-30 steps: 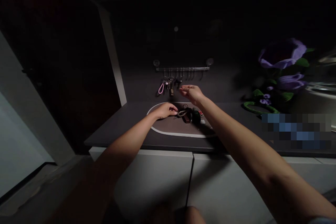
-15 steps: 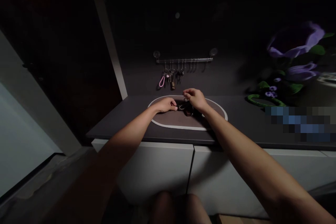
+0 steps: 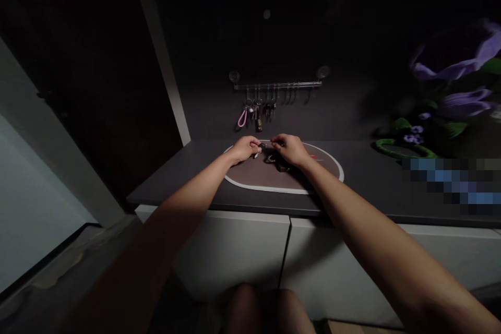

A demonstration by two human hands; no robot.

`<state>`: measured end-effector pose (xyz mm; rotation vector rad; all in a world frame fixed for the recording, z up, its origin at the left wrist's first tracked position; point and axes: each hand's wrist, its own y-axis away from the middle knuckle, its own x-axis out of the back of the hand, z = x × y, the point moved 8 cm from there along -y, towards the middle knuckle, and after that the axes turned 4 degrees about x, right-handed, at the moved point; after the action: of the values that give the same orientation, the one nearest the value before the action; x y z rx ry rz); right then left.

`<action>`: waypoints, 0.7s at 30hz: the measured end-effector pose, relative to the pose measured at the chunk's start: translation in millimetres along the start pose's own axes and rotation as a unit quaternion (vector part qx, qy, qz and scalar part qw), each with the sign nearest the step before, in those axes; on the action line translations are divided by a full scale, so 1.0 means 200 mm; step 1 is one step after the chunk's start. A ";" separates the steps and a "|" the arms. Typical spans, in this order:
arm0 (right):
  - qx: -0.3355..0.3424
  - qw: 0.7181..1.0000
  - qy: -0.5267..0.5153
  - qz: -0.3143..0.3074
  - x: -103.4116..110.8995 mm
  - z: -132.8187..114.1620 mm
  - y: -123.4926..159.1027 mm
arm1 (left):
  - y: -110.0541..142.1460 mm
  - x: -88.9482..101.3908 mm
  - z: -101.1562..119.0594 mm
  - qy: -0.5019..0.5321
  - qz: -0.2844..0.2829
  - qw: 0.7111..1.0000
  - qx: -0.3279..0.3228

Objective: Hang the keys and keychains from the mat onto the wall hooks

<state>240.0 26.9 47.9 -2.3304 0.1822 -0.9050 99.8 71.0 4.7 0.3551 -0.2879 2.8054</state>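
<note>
My left hand [image 3: 246, 147] is closed in a pinch just above the mat, on a small set of keys [image 3: 262, 147] with a dark piece and a silvery tip hanging under the fingers. Close by on the right, my right hand [image 3: 290, 148] has thumb and fingers pressed together; what they hold, if anything, is too small to make out. Below the hands, a dark brown key case [image 3: 282, 168] with a metal ring lies on the oval brown mat [image 3: 254, 177], which has a white rim. A thin red-and-grey item [image 3: 318, 159] shows beside my right wrist.
Behind the mat, a clear hook rail [image 3: 277, 85] on suction cups carries several key sets, one with a pink loop [image 3: 242, 117]. Purple flowers [image 3: 464, 102] stand at the right of the dark countertop [image 3: 364, 188]. White cabinet doors [image 3: 235, 240] are underneath.
My left hand has lifted slightly away from the key case, with the small keys now showing in its pinch. My right hand's fingers have come lower and closer together. The view has shifted slightly.
</note>
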 end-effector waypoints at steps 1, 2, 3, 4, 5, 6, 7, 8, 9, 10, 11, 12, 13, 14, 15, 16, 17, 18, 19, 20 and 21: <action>0.004 1.000 -0.001 -0.002 0.00 0.00 0.00 | 0.01 0.00 0.01 0.013 0.005 1.000 0.000; 0.007 1.000 0.000 -0.004 0.00 0.00 0.00 | 0.01 0.00 0.02 0.028 0.008 1.000 0.002; 0.010 1.000 0.003 -0.006 -0.01 -0.01 0.00 | 0.01 0.01 0.03 0.043 0.009 0.999 0.004; 0.011 1.000 0.005 -0.007 -0.01 -0.01 0.00 | 0.02 0.01 0.04 0.058 0.011 0.998 0.006; 0.010 1.000 0.004 -0.006 -0.01 -0.01 0.00 | 0.02 0.01 0.04 0.073 0.012 0.997 0.007; 0.008 1.000 -0.001 -0.004 -0.01 -0.01 0.00 | 0.02 0.01 0.05 0.087 0.012 0.996 0.008; 0.005 1.000 -0.008 -0.002 -0.01 -0.01 0.00 | 0.03 0.01 0.05 0.100 0.010 0.995 0.009; 0.001 1.000 -0.017 -0.001 -0.01 -0.01 0.00 | 0.03 0.01 0.06 0.112 0.010 0.994 0.012; -0.003 1.000 -0.028 0.000 -0.01 -0.01 0.00 | 0.03 0.01 0.06 0.125 0.008 0.992 0.016; -0.005 0.999 -0.039 0.000 -0.01 -0.01 0.01 | 0.04 0.00 0.07 0.138 0.004 0.990 0.019; -0.006 0.999 -0.051 -0.001 -0.01 -0.01 0.01 | 0.04 0.00 0.07 0.151 0.000 0.988 0.021; -0.007 0.998 -0.062 0.000 -0.01 -0.02 0.01 | 0.05 0.00 0.08 0.161 -0.004 0.987 0.023; -0.007 0.997 -0.074 0.001 -0.01 -0.03 0.01 | 0.05 -0.01 0.08 0.169 -0.009 0.985 0.024; -0.007 0.996 -0.088 0.004 0.00 -0.03 0.01 | 0.06 -0.01 0.08 0.174 -0.013 0.984 0.024; -0.009 0.995 -0.101 0.009 0.00 -0.04 0.02 | 0.06 -0.02 0.08 0.176 -0.017 0.984 0.023; -0.010 0.994 -0.111 0.013 0.01 -0.04 0.02 | 0.06 -0.02 0.08 0.177 -0.021 0.984 0.023; -0.009 0.993 -0.116 0.016 0.01 -0.04 0.02 | 0.06 -0.03 0.08 0.176 -0.025 0.984 0.022; -0.006 0.993 -0.116 0.016 0.01 -0.04 0.02 | 0.06 -0.03 0.08 0.175 -0.030 0.984 0.020; 0.000 0.994 -0.111 0.013 0.01 -0.05 0.01 | 0.06 -0.03 0.09 0.174 -0.035 0.984 0.017; 0.007 0.995 -0.104 0.008 0.01 -0.05 0.01 | 0.06 -0.04 0.09 0.173 -0.040 0.984 0.014; 0.014 0.995 -0.096 0.003 0.01 -0.05 0.01 | 0.07 -0.04 0.09 0.172 -0.045 0.984 0.011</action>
<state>234.7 19.9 53.5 -2.3723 0.0958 -0.6706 106.6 52.6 17.0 -0.1119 -0.1584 2.7195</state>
